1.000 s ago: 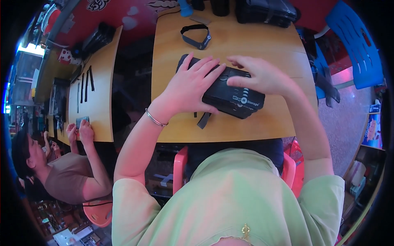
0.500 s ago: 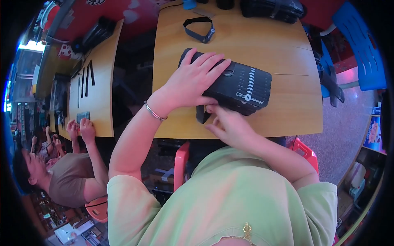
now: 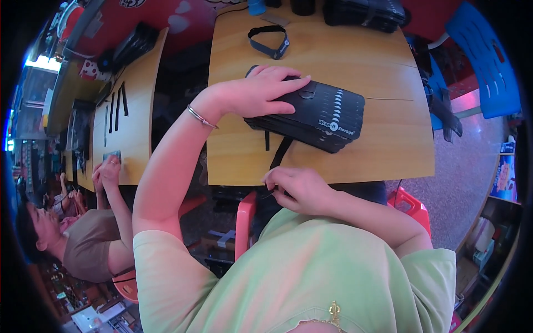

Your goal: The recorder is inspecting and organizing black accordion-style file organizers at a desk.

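A stack of flat black packages (image 3: pixel 325 114) with white print and slotted ends lies slantwise on the wooden table (image 3: pixel 361 164). My left hand (image 3: pixel 261 93) rests on its left end, fingers and thumb spread over the top. A black strap (image 3: pixel 281 152) comes out from under the near side and runs over the table's front edge. My right hand (image 3: pixel 300 188) pinches this strap at the edge, close to my body. Left of it, a short narrow black strip (image 3: pixel 267 141) also sticks out from beneath the stack.
Farther back lies a dark strap loop (image 3: pixel 269 43). Black wrapped bundles (image 3: pixel 366 12) are at the table's far edge. A blue chair (image 3: pixel 483 61) stands at the right. On the left, another person (image 3: pixel 91 238) works at a table with black straps (image 3: pixel 117 108).
My right hand has drawn toward my body, and the strap is now stretched out from the stack. My left hand has flattened and turned on top of the stack.
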Demonstrator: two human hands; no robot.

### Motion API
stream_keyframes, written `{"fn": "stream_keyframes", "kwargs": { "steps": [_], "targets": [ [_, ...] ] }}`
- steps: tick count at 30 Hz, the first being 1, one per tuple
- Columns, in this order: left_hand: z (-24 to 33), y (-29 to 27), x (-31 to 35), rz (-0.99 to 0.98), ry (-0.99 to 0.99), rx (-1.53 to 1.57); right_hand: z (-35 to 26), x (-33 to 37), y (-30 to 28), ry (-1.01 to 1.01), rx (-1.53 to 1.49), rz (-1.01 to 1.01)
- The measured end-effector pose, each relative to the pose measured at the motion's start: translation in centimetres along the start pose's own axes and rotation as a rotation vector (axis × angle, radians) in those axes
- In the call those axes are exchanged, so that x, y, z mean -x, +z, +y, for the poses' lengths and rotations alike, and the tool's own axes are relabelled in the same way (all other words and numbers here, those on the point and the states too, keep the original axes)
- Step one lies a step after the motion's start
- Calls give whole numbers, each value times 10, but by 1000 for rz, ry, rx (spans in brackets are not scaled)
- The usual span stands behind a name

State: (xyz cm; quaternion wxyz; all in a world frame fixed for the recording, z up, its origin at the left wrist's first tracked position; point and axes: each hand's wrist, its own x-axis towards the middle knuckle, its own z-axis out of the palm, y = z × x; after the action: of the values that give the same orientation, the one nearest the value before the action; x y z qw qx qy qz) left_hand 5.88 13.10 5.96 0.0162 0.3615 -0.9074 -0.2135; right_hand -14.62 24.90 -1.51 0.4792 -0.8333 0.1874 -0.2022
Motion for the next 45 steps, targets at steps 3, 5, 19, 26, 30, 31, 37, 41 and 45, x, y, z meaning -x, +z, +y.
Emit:
{"fn": "stream_keyframes", "kwargs": {
  "steps": [3,5,19,26,30,31,37,41,45],
  "targets": [
    [4,-8,-7,-70,-116,-106,0,2,2,8,-109,48],
    [-2,-9,-6,-44,-103,-89,0,2,1,-69,-71,53],
    [-1,4,2,109,-55,-116,-2,18,-6,-161,149,1],
    [-1,7,2,138,-52,-138,-16,12,-17,-311,324,154],
    [0,9,4,152,-52,-139,-22,5,-29,-285,300,305],
    [0,9,4,154,-51,-138,-23,3,-34,-284,301,304],
    [0,14,6,184,-56,-150,-33,-17,-66,-176,297,464],
    [1,15,8,208,-53,-143,-30,-26,-77,-133,315,493],
    [5,14,10,191,-78,-136,-24,-36,-94,18,202,538]
  ]
}}
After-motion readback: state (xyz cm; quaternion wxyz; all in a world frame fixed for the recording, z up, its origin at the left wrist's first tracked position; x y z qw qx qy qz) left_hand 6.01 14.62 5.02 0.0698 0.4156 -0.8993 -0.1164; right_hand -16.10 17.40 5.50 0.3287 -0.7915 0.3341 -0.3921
